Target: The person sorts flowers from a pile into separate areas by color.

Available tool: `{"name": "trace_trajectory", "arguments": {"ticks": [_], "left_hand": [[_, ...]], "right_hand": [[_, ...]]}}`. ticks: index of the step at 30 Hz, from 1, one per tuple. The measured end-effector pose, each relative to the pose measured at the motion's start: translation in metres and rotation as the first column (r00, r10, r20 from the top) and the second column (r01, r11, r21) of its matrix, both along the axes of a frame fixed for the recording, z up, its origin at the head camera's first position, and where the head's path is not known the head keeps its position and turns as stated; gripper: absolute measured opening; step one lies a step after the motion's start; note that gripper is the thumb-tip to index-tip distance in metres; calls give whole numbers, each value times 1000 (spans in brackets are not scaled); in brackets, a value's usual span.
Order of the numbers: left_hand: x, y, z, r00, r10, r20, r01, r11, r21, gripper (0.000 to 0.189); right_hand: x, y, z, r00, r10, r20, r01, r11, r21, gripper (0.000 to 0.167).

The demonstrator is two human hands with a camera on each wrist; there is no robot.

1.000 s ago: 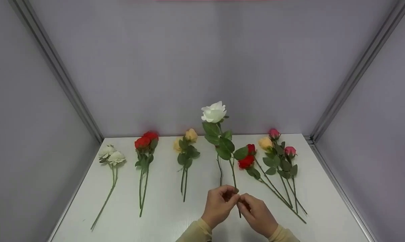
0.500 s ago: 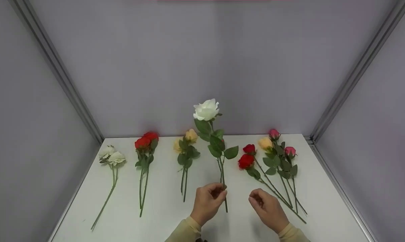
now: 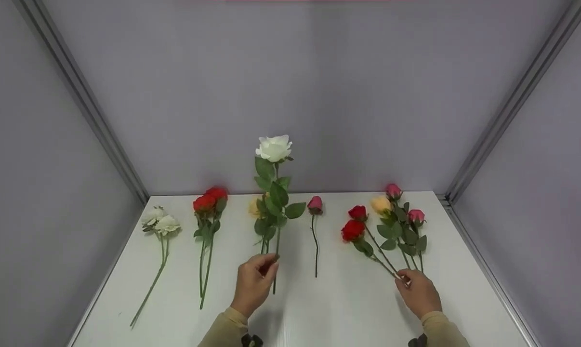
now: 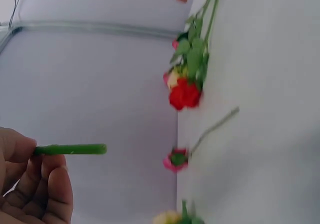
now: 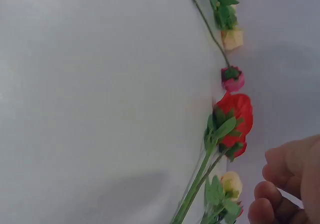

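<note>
At the left end of the row, two white roses (image 3: pixel 167 225) lie on the table (image 3: pixel 348 313), their stems running towards the near left. Next come two scarlet roses (image 3: pixel 205 204), blooms far and stems near. Then two yellow roses (image 3: pixel 255 207), partly covered in the head view by the large white rose (image 3: pixel 277 193) that the left hand (image 3: pixel 255 283) pinches low on its stem. The bloom points up and far; the cut end sticks out below the grip, off the table. From this grip the two white roses lie well to the left, with the scarlet and yellow pairs standing between; the left hand is the nearer to them. Just right of the held stem, a single pink rose (image 3: pixel 315 206) lies along the near-far line. Further right, two crimson roses (image 3: pixel 353 231) slant from far left to near right, beside a yellow bloom (image 3: pixel 381 206) and two pink blooms (image 3: pixel 416 216) whose stems crowd theirs. The right hand (image 3: pixel 419 290) is over these stems, fingers loosely bent, nothing seen in them; whether it touches a stem I cannot tell
</note>
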State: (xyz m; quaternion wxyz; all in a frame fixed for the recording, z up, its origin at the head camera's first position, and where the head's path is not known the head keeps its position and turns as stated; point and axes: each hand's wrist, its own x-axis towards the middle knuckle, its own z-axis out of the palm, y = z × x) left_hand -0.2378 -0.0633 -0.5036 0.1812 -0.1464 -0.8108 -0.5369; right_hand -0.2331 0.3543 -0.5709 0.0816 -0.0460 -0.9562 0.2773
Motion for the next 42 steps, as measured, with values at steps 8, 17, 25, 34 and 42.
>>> {"name": "trace_trajectory", "arguments": {"ticks": [8,17,25,34,42], "left_hand": [[-15,-77,-13,972,235,-15,-235,967,-97,11],[-28,-168,-33,862,505,44,-481,842,-242,14],[-31,-225,-54,735,653,182,-576,743,-342,23],[-28,-258,-75,664,674,324,-531,730,-430,29],[-27,-265,-91,591,692,414,-502,717,-484,32]], "right_hand": [[-4,25,-15,998,-48,36,45,996,77,19],[-3,35,-23,986,-68,155,62,997,46,19],[-4,38,-26,978,-91,189,84,996,40,18],[-2,41,-29,979,-107,175,103,994,31,15],[-1,41,-32,969,-128,212,130,991,5,17]]}}
